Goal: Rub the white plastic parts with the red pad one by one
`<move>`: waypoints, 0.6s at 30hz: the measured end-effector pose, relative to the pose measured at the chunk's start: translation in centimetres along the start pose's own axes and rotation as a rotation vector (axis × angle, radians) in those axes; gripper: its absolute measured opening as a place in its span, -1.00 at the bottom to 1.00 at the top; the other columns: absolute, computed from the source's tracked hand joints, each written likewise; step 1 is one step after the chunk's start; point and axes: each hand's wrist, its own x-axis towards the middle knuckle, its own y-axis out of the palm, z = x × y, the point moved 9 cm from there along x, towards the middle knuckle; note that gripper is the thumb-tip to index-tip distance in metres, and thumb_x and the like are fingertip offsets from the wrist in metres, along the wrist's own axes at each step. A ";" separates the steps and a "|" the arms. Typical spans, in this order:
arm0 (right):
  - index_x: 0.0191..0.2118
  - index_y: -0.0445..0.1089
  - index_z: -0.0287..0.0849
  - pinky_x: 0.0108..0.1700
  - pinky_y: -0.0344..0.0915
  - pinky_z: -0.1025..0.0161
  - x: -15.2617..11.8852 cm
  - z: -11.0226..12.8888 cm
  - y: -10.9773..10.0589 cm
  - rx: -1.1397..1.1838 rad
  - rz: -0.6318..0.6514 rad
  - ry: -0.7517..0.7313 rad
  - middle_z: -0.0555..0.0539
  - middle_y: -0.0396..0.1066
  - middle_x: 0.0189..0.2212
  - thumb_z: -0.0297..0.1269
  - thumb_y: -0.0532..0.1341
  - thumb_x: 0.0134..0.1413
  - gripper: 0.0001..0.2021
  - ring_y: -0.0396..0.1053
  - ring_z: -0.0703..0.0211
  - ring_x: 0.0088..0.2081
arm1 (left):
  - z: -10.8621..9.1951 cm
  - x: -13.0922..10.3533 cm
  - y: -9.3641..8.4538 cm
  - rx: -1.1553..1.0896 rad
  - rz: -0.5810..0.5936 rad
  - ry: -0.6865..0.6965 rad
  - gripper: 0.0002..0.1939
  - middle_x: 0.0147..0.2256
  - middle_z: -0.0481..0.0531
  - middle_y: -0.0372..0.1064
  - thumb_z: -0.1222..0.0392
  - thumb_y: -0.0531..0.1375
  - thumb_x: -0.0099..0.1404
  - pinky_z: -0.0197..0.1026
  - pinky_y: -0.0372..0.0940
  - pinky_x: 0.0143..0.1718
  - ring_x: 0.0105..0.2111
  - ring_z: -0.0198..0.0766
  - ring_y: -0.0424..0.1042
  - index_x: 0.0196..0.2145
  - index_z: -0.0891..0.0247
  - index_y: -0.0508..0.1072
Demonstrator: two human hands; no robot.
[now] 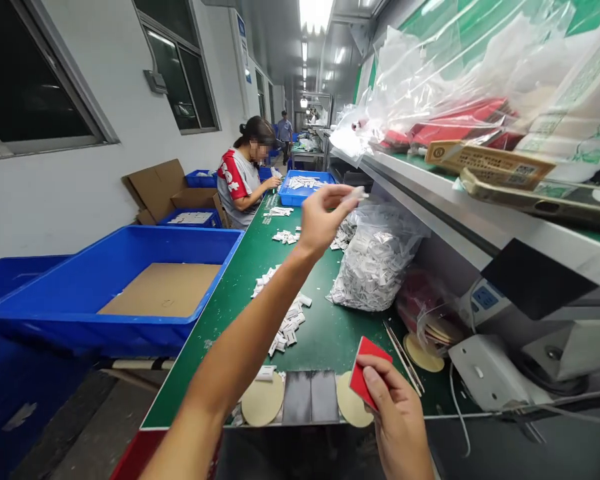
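Observation:
My left hand (pixel 325 217) is raised over the green table (pixel 240 283), pinching a small whitish piece (pixel 357 193) at its fingertips. Low on the right, my right hand (pixel 393 407) grips a flat red pad (pixel 370 367) between thumb and fingers. Beneath my left forearm lies a pile of small white parts (pixel 290 327). At the near edge, two dark square plates (pixel 310 398) sit between two round tan discs (pixel 263 400). A single white part (pixel 265 373) rests at the top of the left disc. Behind my left hand stands a clear bag (pixel 373 267) full of white parts.
Tweezers (pixel 404 357) lie right of the red pad. A shelf (pixel 480 200) with plastic bags overhangs the right side. A large blue bin (pixel 130 327) stands left. Further back, a person (pixel 243 173) works beside a blue tray (pixel 305 193).

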 end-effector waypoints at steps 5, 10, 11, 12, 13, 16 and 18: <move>-0.29 0.70 -0.11 -0.37 0.49 0.34 0.2 -0.1 -2.2 0.013 -0.057 0.013 -0.12 0.65 -0.36 0.05 0.52 -0.08 -0.66 0.54 0.11 -0.40 | 5.5 2.3 1.8 0.230 0.290 -0.133 -0.74 -0.01 0.15 0.56 0.14 0.28 0.42 0.06 0.47 0.00 -0.04 -0.10 0.56 0.00 0.30 0.53; -0.28 0.72 -0.05 -0.44 0.46 0.43 0.7 -0.9 -4.4 0.060 -0.149 0.057 -0.09 0.69 -0.31 0.06 0.54 -0.12 -0.66 0.54 0.19 -0.45 | 11.9 -8.8 -2.4 0.539 0.583 -0.379 -0.69 0.06 0.15 0.47 0.07 0.25 0.43 0.08 0.47 -0.03 -0.04 -0.09 0.52 0.06 0.22 0.49; -0.28 0.72 -0.06 -0.49 0.43 0.45 0.6 -1.2 -4.3 0.065 -0.156 0.070 -0.09 0.68 -0.33 0.06 0.55 -0.14 -0.65 0.51 0.23 -0.49 | 12.9 -11.1 -2.6 0.568 0.652 -0.418 -0.68 0.07 0.15 0.47 0.07 0.25 0.43 0.07 0.48 -0.04 -0.05 -0.09 0.52 0.07 0.22 0.48; -0.29 0.72 -0.07 -0.52 0.40 0.46 0.6 -1.4 -4.0 0.066 -0.156 0.081 -0.09 0.67 -0.35 0.06 0.56 -0.17 -0.64 0.48 0.25 -0.52 | 13.7 -13.0 -2.6 0.589 0.707 -0.452 -0.68 0.07 0.15 0.46 0.07 0.26 0.43 0.06 0.48 -0.05 -0.05 -0.09 0.52 0.08 0.21 0.48; -0.30 0.72 -0.09 -0.53 0.39 0.47 0.5 -1.7 -3.6 0.063 -0.152 0.088 -0.09 0.66 -0.39 0.07 0.57 -0.19 -0.63 0.47 0.25 -0.53 | 14.4 -14.4 -2.4 0.601 0.746 -0.480 -0.67 0.08 0.15 0.46 0.07 0.26 0.43 0.07 0.48 -0.04 -0.04 -0.08 0.52 0.09 0.22 0.47; -0.32 0.72 -0.11 -0.55 0.36 0.45 0.1 -2.0 -2.4 0.055 -0.130 0.097 -0.08 0.61 -0.49 0.08 0.57 -0.23 -0.60 0.44 0.26 -0.58 | 15.6 -16.2 -1.7 0.579 0.789 -0.533 -0.65 0.10 0.17 0.44 0.07 0.25 0.43 0.10 0.46 -0.01 -0.01 -0.06 0.51 0.10 0.22 0.46; -0.33 0.72 -0.10 -0.58 0.34 0.44 0.0 -2.2 -2.0 0.051 -0.123 0.099 -0.07 0.58 -0.54 0.09 0.57 -0.24 -0.60 0.41 0.26 -0.61 | 15.6 -16.0 -1.6 0.511 0.767 -0.549 -0.67 0.11 0.17 0.44 0.07 0.26 0.43 0.12 0.45 0.01 0.01 -0.06 0.50 0.09 0.23 0.47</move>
